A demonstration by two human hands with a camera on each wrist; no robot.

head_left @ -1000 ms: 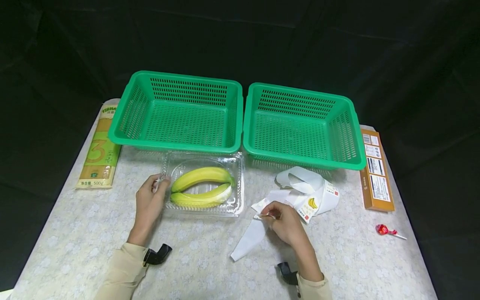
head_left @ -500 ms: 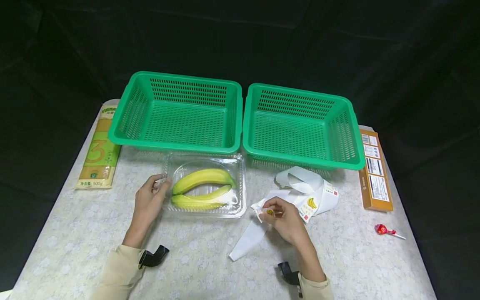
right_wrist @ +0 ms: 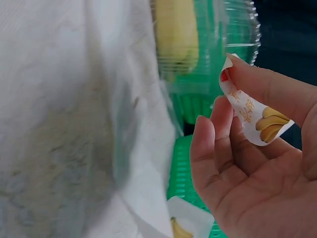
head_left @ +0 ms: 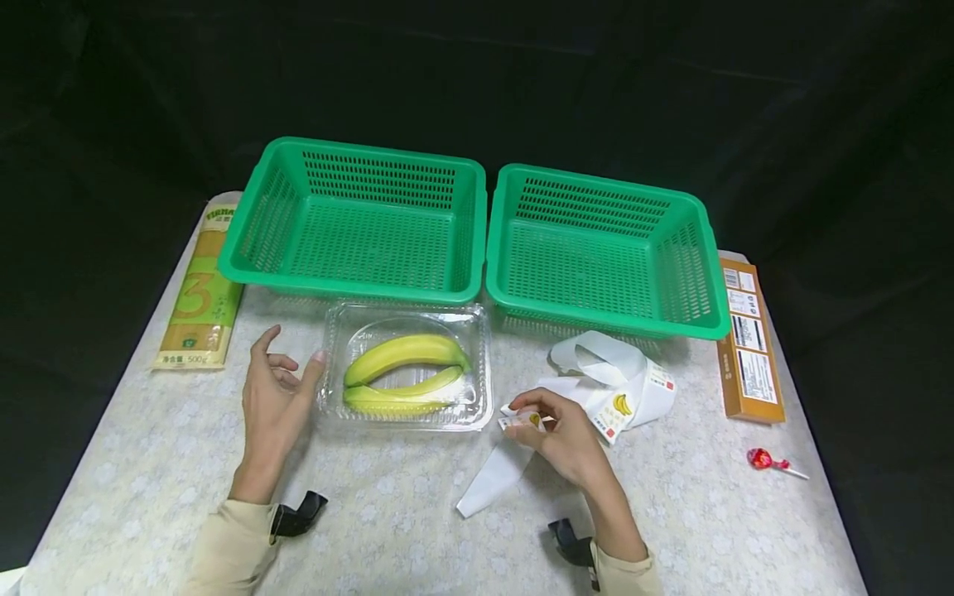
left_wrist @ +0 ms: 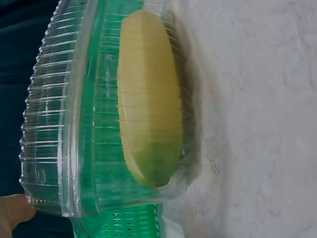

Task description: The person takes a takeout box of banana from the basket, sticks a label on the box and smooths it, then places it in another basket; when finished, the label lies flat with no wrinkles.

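A clear plastic clamshell box holds two bananas, one behind the other in the head view. My left hand stands at its left side, fingers loosely bent, with the thumb tip right at the box edge. In the left wrist view the lidded box shows one banana through its wall. Between thumb and fingers of my right hand is a white label with a banana picture, its corner curling. Under and behind this hand lies a white strip of label backing, bearing more banana labels.
Two green baskets stand side by side at the back. A yellow-green noodle packet lies on the left. An orange box and a red lollipop lie on the right. The cloth is pale and patterned.
My left hand has come off the clamshell box to the left, its fingers spreading. The label in my right hand has turned so its banana picture shows. The box has hardly shifted.
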